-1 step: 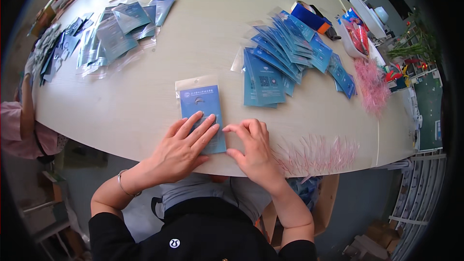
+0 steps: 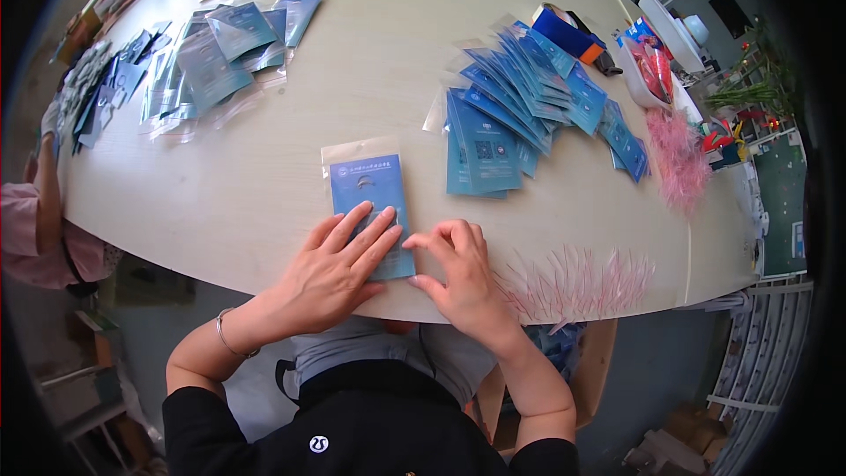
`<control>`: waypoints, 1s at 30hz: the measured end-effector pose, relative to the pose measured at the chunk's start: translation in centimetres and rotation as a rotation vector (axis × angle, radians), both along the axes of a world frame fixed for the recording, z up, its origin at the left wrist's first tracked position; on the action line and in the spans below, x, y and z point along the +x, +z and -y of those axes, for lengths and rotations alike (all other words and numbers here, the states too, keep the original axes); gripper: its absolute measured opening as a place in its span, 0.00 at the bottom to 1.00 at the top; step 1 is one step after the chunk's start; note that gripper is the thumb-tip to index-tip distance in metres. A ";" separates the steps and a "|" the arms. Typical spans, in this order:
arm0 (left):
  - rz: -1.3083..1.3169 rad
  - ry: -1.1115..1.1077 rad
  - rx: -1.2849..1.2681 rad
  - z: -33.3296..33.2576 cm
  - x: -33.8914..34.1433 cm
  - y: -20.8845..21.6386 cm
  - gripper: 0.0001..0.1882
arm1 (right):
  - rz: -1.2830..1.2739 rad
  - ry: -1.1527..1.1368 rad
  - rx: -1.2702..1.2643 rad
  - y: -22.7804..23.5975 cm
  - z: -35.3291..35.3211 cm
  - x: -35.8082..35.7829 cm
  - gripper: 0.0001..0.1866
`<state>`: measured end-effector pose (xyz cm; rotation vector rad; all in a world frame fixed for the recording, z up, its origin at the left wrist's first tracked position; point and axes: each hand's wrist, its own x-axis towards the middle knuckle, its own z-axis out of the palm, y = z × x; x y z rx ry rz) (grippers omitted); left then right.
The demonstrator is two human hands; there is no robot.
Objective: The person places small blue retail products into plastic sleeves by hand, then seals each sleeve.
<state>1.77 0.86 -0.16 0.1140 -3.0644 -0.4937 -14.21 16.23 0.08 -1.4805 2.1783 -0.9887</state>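
One blue packet (image 2: pixel 366 172) lies flat on the table (image 2: pixel 238 211) in front of me, apparently steadied by my left hand (image 2: pixel 344 256), palm down, fingers extended over its lower half. My right hand (image 2: pixel 458 278) is at its right edge, thumb and forefinger parted, perhaps keeping it square. Pinkish strands (image 2: pixel 577 286) lie nearby, probably for easy reach.

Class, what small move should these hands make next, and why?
Probably pinch the right edge of the blue packet with the right hand: its parted fingertips sit at that edge, while the left hand lies flat across the packet, seemingly steadying it.
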 end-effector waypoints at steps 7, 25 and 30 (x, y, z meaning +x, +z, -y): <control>-0.085 0.004 0.129 1.3 -0.2 -0.8 0.28 | -0.363 0.167 -0.178 -1.6 -0.5 -0.4 0.09; -0.228 0.171 0.182 0.2 2.9 -1.5 0.11 | -0.008 -0.033 0.016 -0.3 -0.4 -0.1 0.06; -0.306 0.327 0.300 -0.5 2.8 -1.1 0.07 | -0.059 -0.021 0.001 -1.0 -0.6 0.0 0.05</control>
